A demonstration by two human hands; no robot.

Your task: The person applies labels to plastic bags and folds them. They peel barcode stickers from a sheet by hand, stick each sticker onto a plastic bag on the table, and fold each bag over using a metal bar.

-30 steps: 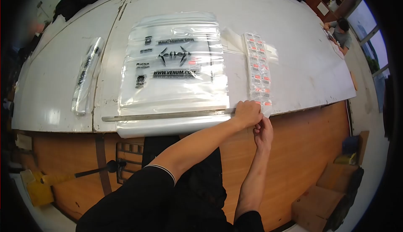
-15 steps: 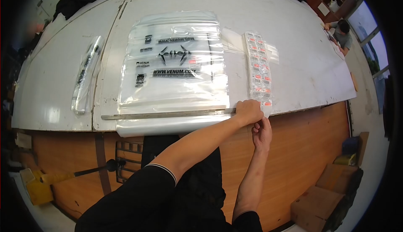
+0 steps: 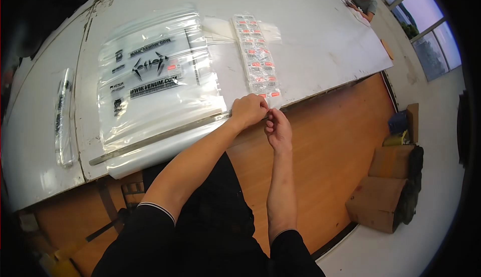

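At the table's front edge, my left hand (image 3: 247, 110) is closed at the near end of a long strip of labels (image 3: 257, 59) with black print and orange-red marks. My right hand (image 3: 278, 126) is just right of it, just off the edge, its fingers pinched at the same end; what lies between the fingertips is too small to make out. Left of the strip lies a stack of clear plastic bags (image 3: 155, 76) with black VENUM print. A metal bar (image 3: 150, 139) rests across the stack's near end. Pale translucent sheets (image 3: 218, 30) lie partly under the strip.
A rolled clear bag (image 3: 63, 119) lies on the white table (image 3: 310, 36) at the left. Another person (image 3: 363, 1) sits at the far right edge. Cardboard boxes (image 3: 376, 202) stand on the floor at the right. A dark pile (image 3: 45, 11) is at the far left.
The camera view has turned and shifted to the right, so the table appears tilted and moved left. Both hands remain at the near end of the strip.
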